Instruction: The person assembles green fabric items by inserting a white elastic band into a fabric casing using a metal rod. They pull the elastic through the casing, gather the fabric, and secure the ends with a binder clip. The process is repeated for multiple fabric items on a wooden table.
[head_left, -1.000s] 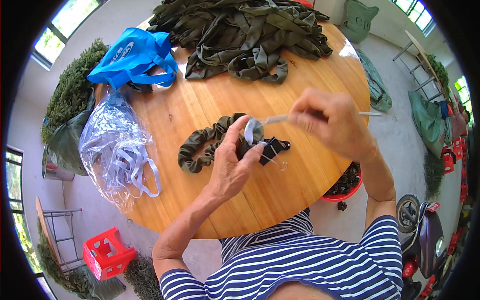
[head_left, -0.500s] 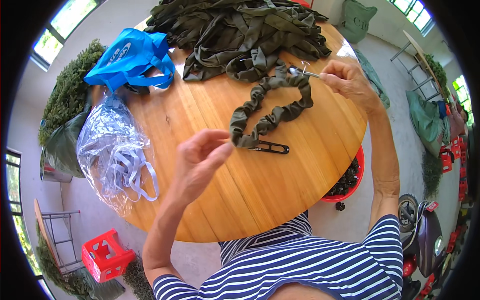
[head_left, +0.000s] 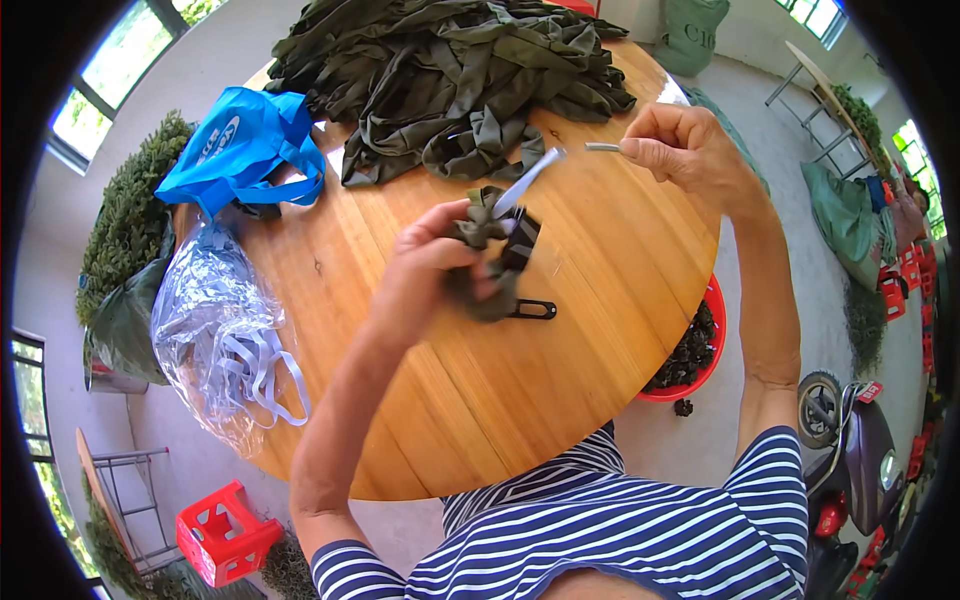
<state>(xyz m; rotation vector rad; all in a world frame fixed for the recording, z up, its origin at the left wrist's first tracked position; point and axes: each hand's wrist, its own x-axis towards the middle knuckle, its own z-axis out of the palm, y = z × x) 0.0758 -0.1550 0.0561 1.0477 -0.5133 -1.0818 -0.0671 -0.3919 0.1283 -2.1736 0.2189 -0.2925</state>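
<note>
The gathered olive fabric tube (head_left: 487,262) sits bunched in your left hand (head_left: 425,275), held above the middle of the round wooden table (head_left: 400,400), with a white elastic band (head_left: 525,180) rising out of its top. Your left grip is clamped on the bunched cloth. To its right, black scissors (head_left: 533,309) lie flat on the table just below the bundle. Further right, your right hand (head_left: 680,145) is pinched together on a thin metal threading tool (head_left: 603,147), raised well apart from the fabric. If your left grip slackens, I judge the gathers could slide off and the elastic slip back inside the tube.
</note>
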